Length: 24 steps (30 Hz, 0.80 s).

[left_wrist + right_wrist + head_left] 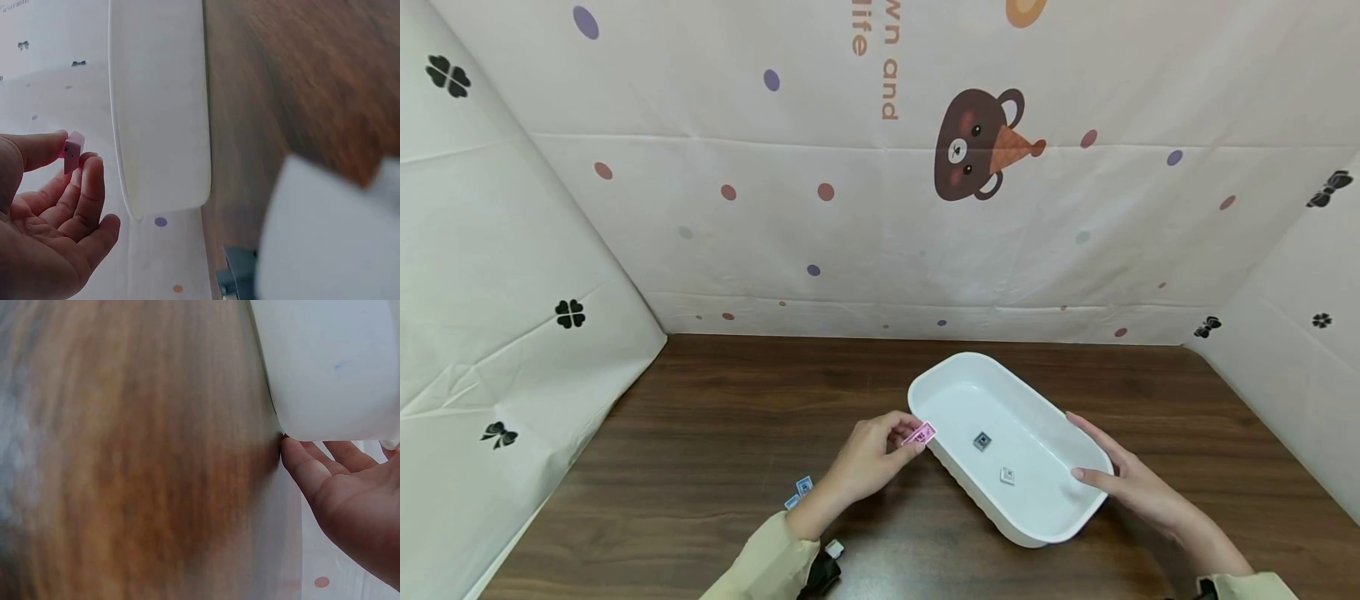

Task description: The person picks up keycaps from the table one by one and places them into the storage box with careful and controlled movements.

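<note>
My left hand pinches a small pink piece with a pale edge and a dark printed pattern, between thumb and fingertips, at the left rim of a white plastic tub. The left wrist view shows the pink piece as a thin block beside the tub's side. With the thumb over the rim and fingers outside, my right hand holds the tub's right end. Inside the tub lie a small grey square piece and a small white one, apart from each other.
Two small blue pieces lie on the brown wooden table by the left wrist, partly hidden by it. A white printed sheet hangs behind the table, and more sheeting stands at both sides.
</note>
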Available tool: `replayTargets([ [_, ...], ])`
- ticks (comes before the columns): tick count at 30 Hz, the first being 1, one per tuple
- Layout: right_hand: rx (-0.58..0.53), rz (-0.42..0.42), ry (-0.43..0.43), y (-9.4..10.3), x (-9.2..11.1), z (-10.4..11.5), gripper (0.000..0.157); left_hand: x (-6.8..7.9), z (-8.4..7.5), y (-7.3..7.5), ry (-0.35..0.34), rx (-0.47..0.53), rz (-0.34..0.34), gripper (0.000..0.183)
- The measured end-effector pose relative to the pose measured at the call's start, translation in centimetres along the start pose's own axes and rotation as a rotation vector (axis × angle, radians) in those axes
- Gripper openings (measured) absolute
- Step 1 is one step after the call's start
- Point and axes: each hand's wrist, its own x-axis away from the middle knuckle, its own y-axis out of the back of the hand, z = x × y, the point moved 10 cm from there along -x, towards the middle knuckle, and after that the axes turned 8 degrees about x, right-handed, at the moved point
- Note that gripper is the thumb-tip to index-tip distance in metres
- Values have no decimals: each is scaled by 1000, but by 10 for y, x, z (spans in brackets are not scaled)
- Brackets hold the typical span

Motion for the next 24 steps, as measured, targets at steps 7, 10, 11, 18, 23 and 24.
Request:
replayTargets([
  [7, 1, 4, -4, 0, -1, 0, 69, -7, -7, -9, -26, 9, -6, 20],
  [10, 9, 5, -19, 0, -1, 0, 70, -10, -11, -12, -41, 13, -9, 20],
  [11, 14, 5, -26, 0, -1, -1, 70, -11, -12, -13, -41, 16, -8, 20],
  [18, 30, 0, -49, 1, -1, -1, 70, -20, -17, -23, -24, 29, 19, 20],
  [23, 6, 5, -43, 0, 0, -1, 70, -27, -21, -31, -28, 38, 32, 20],
  [24, 0, 6, -43, 0, 0, -1, 70, -28, -22, -33, -30, 35, 34, 20],
])
